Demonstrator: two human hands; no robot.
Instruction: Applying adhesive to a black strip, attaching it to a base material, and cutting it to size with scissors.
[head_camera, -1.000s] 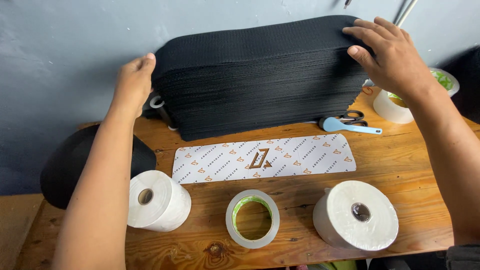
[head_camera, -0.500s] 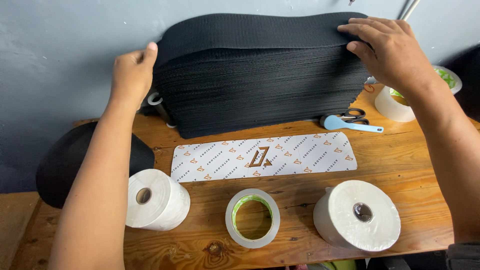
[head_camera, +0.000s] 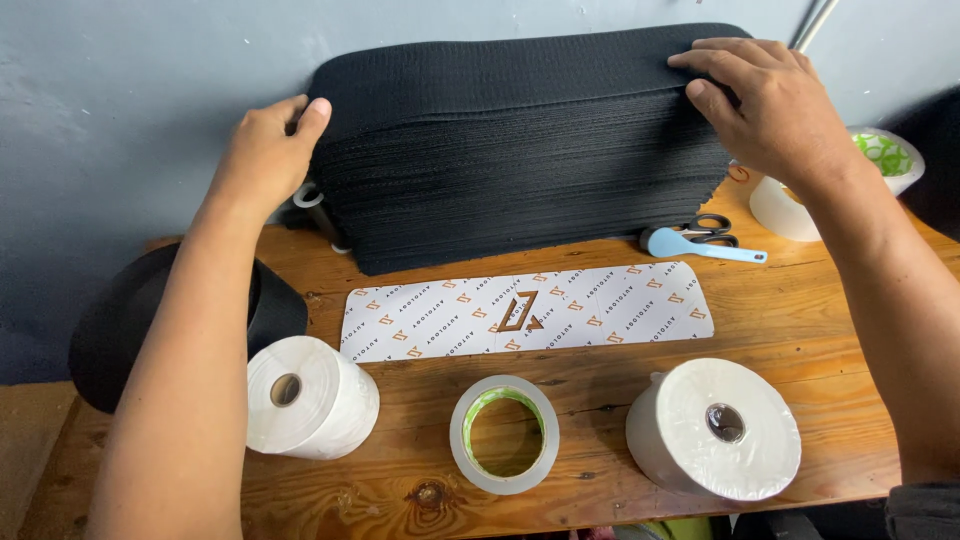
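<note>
Both hands flank the black stack (head_camera: 520, 150) at upper centre of the table (head_camera: 800, 320): left hand (head_camera: 262, 160) pressed flat against its end, right hand (head_camera: 770, 110) with fingers spread on top. Stack looks squared; nothing lifted yet.

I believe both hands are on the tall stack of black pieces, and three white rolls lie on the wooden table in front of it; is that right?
Not quite: the head view shows two white rolls, with a ring of tape between them. The left hand and right hand are indeed on the black stack, on the wooden table.
</note>
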